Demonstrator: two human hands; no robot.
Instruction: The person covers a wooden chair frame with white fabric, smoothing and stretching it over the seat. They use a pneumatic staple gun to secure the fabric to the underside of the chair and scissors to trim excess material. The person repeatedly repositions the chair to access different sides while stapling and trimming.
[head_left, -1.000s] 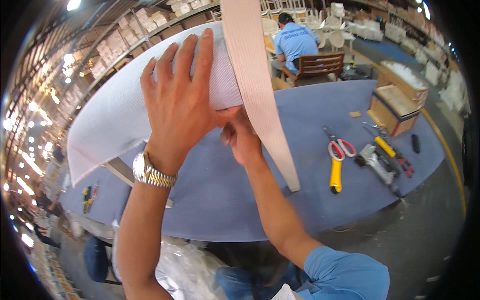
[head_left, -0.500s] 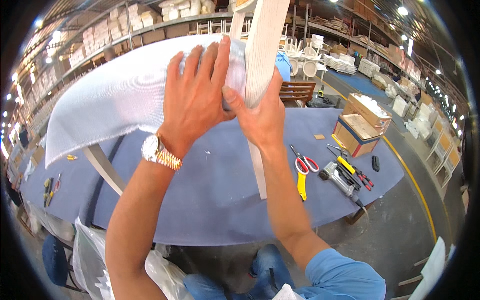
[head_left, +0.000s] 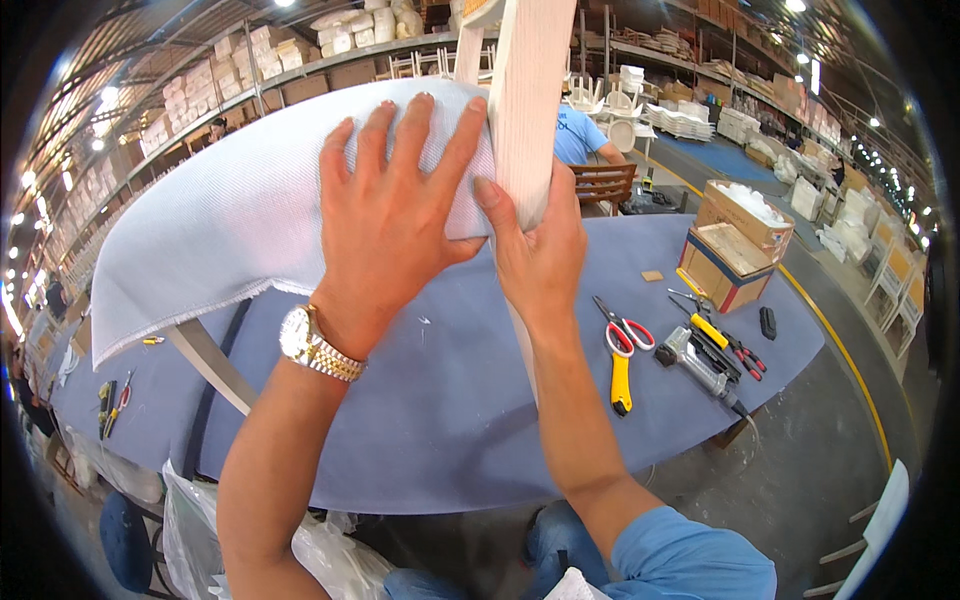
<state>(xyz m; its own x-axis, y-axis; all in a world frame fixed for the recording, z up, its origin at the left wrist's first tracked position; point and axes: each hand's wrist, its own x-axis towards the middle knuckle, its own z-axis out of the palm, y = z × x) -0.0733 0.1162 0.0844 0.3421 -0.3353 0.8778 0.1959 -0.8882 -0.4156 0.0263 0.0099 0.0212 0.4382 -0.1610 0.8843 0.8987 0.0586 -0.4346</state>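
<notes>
A chair with a pale wooden frame stands on the table, its seat draped in white ribbed fabric (head_left: 220, 200) with a frayed lower edge. My left hand (head_left: 385, 210) lies flat on the fabric, fingers spread, close to where the seat meets the upright wooden post (head_left: 525, 110). Around that post wraps my right hand (head_left: 540, 255), its thumb at the fabric's edge and its other fingers mostly hidden behind the wood. A slanting chair leg (head_left: 212, 365) shows below the fabric.
On the blue-grey table (head_left: 450, 430) at right lie red-handled scissors (head_left: 620, 338), a yellow cutter (head_left: 621, 385), a staple gun (head_left: 700, 362) and pliers (head_left: 745, 357). Cardboard boxes (head_left: 735, 265) stand behind them. More hand tools (head_left: 115, 405) lie far left. A person in blue (head_left: 580, 135) is beyond the table.
The fingers of my left hand have spread wider on the fabric, and its thumb now reaches toward the post. My right hand keeps its hold. The whole view has shifted slightly.
</notes>
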